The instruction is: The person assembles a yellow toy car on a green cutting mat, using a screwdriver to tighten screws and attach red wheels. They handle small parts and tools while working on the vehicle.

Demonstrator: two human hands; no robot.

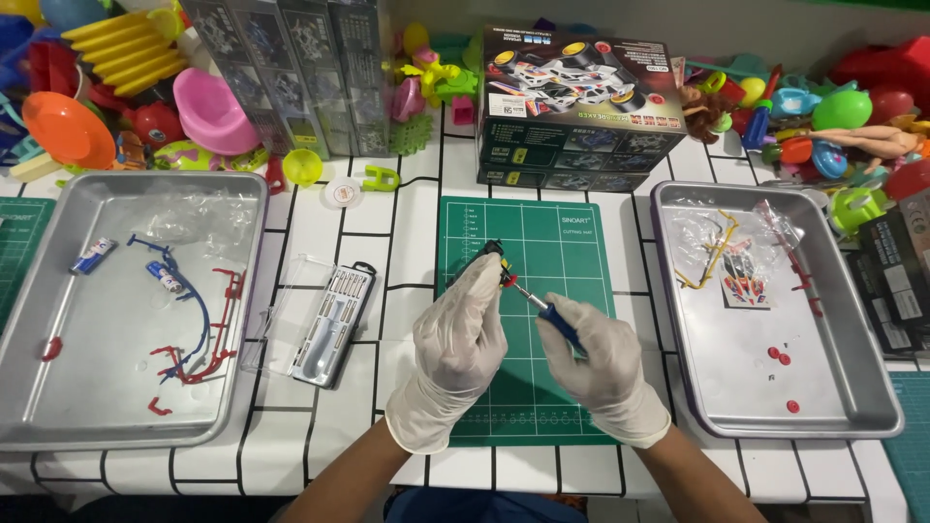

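Note:
Both hands wear white gloves and hover over a green cutting mat [562,242]. My left hand [460,339] grips a small toy car part [497,256], black with a red bit, held up over the mat's middle. My right hand [601,363] holds a small blue-handled screwdriver [547,310], its metal tip set against the part.
A metal tray [58,387] on the left holds two small batteries, blue and red plastic frames and a clear bag. A metal tray [852,387] on the right holds stickers, plastic frames and red bits. An open screwdriver set [334,324] lies left of the mat. Toy boxes [572,107] and colourful toys crowd the back.

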